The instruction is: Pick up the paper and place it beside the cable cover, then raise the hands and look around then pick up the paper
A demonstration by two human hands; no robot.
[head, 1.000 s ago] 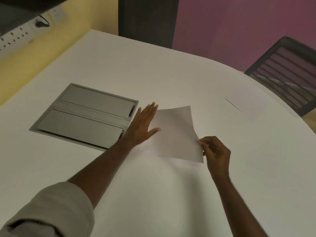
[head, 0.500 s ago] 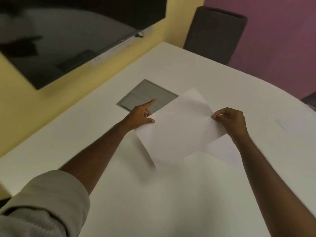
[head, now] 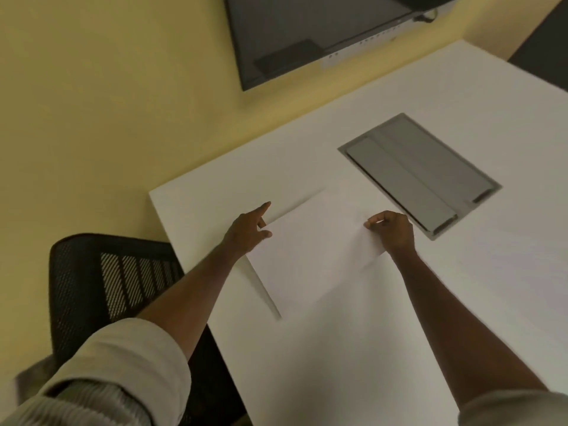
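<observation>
A person holds a sheet of white paper (head: 310,256) over the near part of a white tabletop (head: 353,364), one hand at each side of it. The left hand (head: 247,230) is at the sheet's left corner: its thumb lies on top of the paper and the curled fingers sit under the edge, so its grip is a pinch on that corner, while the forefinger sticks out straight, pointing to the far side. The right hand (head: 392,230) is at the sheet's right edge, fingers curled tight with the thumb and fingertips pressed together on the paper, so its grip is likewise a narrow pinch on the sheet. The paper is tilted, with its near corner reaching towards the person and a dark shadow running along its left edge on the tabletop below, which shows that this side is lifted off the surface. Just to the right of the right hand, and farther away, a grey hatch (head: 421,173) with two long flaps is set flush in the tabletop. A black mesh chair (head: 113,278) stands to the left, beside the tabletop's near left edge. On the yellow wall (head: 107,103) at the far side hangs a dark screen (head: 301,32). Both forearms are bare, with pale rolled sleeves near the camera.
</observation>
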